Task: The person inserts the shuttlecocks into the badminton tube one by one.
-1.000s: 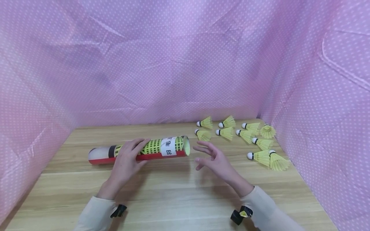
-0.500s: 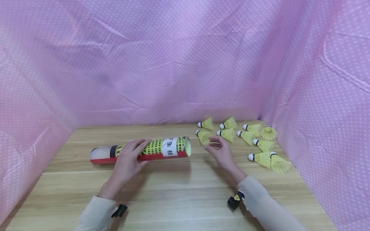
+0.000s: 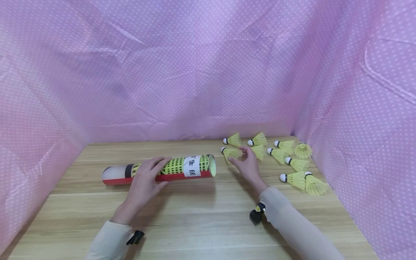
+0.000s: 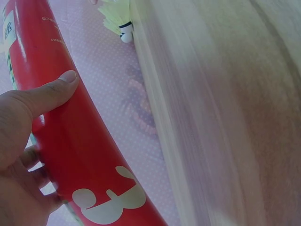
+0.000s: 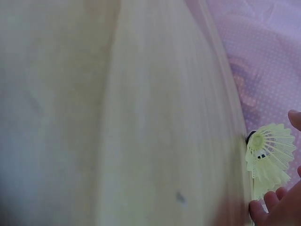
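My left hand (image 3: 144, 186) grips a red and yellow shuttlecock tube (image 3: 175, 176) round its middle and holds it on its side above the table. The tube's mouth faces right. In the left wrist view, the thumb (image 4: 66, 82) presses across the tube's red side. At the skirt of a yellow shuttlecock (image 3: 228, 154), my right hand (image 3: 248, 168) has its thumb and fingers parted. In the right wrist view, a shuttlecock (image 5: 273, 150) shows between that thumb and the fingers, with space around it.
Several more yellow shuttlecocks with white heads lie at the back right of the wooden table (image 3: 195, 220), including an outer one (image 3: 292, 178) and one at the back (image 3: 232, 139). Pink dotted cloth (image 3: 195, 72) surrounds the table at the back and sides.
My right hand has moved from beside the tube's mouth away to the right and back, reaching the nearest shuttlecock. My left hand and the tube stay almost where they were.
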A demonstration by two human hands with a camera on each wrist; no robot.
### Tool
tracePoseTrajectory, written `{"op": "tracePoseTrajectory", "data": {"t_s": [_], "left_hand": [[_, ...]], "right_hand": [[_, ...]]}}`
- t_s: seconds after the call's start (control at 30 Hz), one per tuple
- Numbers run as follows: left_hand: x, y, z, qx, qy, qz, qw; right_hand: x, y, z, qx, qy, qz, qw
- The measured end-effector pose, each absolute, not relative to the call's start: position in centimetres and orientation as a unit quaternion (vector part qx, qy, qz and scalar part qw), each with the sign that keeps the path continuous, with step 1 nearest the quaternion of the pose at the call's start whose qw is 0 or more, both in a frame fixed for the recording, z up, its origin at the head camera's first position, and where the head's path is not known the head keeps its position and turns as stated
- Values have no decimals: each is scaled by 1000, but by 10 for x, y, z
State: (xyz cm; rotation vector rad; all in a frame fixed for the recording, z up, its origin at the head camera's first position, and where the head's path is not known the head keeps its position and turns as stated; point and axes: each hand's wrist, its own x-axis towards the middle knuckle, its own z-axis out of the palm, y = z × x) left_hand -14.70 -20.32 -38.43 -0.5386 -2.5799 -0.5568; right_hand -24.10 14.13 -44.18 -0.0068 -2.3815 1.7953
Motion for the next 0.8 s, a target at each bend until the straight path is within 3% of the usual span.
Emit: {"op": "tracePoseTrajectory", "data": {"t_s": [0.8], "left_hand": [[-144, -202, -383, -187, -935, -202, 222]], "right_hand": [[-252, 129, -443, -43, -803, 588, 83]]}}
